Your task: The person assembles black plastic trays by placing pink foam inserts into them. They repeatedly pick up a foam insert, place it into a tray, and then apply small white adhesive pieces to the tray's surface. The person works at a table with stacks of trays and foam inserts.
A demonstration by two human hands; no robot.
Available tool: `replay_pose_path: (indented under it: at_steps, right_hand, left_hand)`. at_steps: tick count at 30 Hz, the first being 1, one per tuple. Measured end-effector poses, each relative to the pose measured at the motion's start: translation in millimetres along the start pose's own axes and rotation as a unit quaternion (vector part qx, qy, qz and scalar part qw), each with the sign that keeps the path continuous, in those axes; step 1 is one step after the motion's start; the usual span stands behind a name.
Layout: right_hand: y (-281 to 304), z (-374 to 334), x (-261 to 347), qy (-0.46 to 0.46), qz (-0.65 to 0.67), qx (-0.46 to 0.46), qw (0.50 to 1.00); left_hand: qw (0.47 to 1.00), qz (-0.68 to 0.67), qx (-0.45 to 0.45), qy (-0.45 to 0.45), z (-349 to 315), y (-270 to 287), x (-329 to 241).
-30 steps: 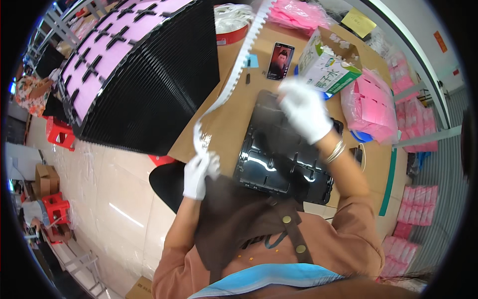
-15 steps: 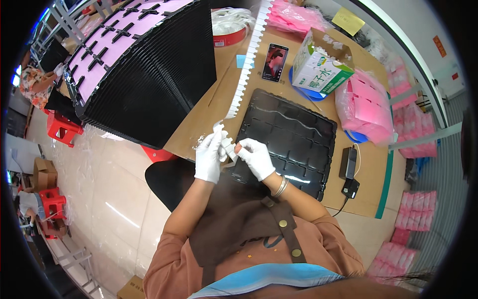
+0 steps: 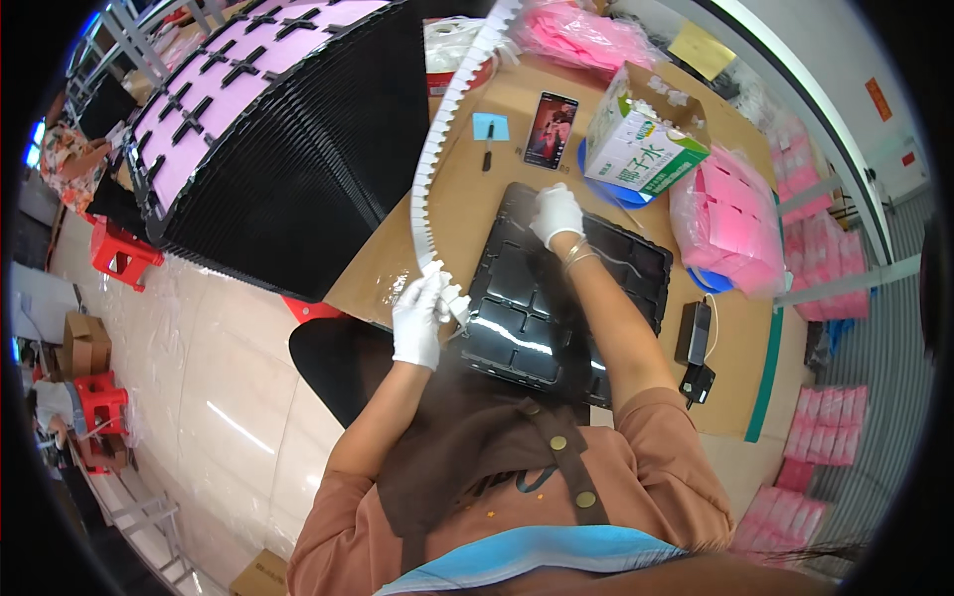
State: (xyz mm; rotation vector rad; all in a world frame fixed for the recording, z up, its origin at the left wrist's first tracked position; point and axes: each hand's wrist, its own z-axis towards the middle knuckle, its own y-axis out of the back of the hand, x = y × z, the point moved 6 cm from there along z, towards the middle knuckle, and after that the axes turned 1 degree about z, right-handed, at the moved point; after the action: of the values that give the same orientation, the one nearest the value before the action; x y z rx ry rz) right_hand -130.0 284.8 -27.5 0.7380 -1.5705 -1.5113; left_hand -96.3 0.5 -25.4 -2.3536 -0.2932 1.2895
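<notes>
My left hand [image 3: 417, 316], in a white glove, is closed on the lower end of a long white notched strip [image 3: 427, 164]. From there the strip curves up past the table's far edge. Its short free end bends out beside my thumb. My right hand [image 3: 557, 216], also gloved, hovers over the far part of a black plastic tray [image 3: 517, 328] with moulded compartments. Its fingers are curled in, and whatever they may hold is hidden. The tray lies on the cardboard-covered table in front of me.
A tall stack of black trays [image 3: 298, 169] stands at the left. Ahead are a phone [image 3: 551, 130], a small knife or pen [image 3: 488, 154] on a blue note, and an open carton [image 3: 646, 129] with white scraps. Pink bagged packs [image 3: 730, 219] and a black power adapter [image 3: 694, 331] sit at the right.
My right hand has left the strip and reached forward over the tray. The strip has swung left, uncovering the knife or pen. My left hand keeps its hold, nearly unmoved.
</notes>
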Motion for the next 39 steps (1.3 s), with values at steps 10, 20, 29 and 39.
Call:
replay_pose_path:
  at_steps: [10, 20, 29, 39]
  right_hand:
    - [-5, -145, 77, -0.029, 0.619, 0.166, 0.767]
    - [54, -174, 71, 0.099, 0.558, -0.01, 0.824]
    - [-3, -174, 70, 0.053, 0.168, 0.165, 0.97]
    - [-4, -173, 77, -0.053, 0.691, 0.179, 0.698]
  left_hand:
    - [0.998, 0.047, 0.002, -0.049, -3, -4, 10]
    - [0.997, -0.041, 0.031, 0.051, 8, -7, 23]
    - [0.998, 0.032, -0.003, -0.057, 2, 18, 5]
    - [0.998, -0.007, 0.056, -0.034, -15, 3, 22]
